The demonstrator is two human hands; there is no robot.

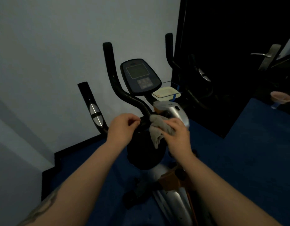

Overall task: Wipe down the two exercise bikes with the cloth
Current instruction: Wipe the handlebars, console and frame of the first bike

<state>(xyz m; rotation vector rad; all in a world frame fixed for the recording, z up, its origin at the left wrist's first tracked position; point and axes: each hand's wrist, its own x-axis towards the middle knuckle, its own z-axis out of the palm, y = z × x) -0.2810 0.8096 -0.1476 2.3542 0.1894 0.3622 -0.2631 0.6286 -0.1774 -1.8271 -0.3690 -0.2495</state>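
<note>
A pale wall (51,54) fills the room from nine to twelve o'clock, and a dark door (222,46) with a metal handle (263,54) closes off the one to three o'clock side. Blue floor (247,152) runs underneath. The exercise bike (167,190) stands dead centre, its silver frame running down toward six o'clock, black handlebars (111,75) rising at twelve with a console (139,75) between them. A second bike's handlebar (93,110) with a silver grip sensor stands at ten o'clock, close against the wall. Just right of the console, a pale tray (166,93) sits in a wire holder. A pinkish cup-like thing (281,97) sits at three o'clock, too blurred to name.

The left hand (123,128) curls its fingers around the black bar near the stem. The right hand (177,134) grips the grey cloth (159,129), bunched against the handlebar junction, a corner hanging down over the black saddle (144,155) below.
</note>
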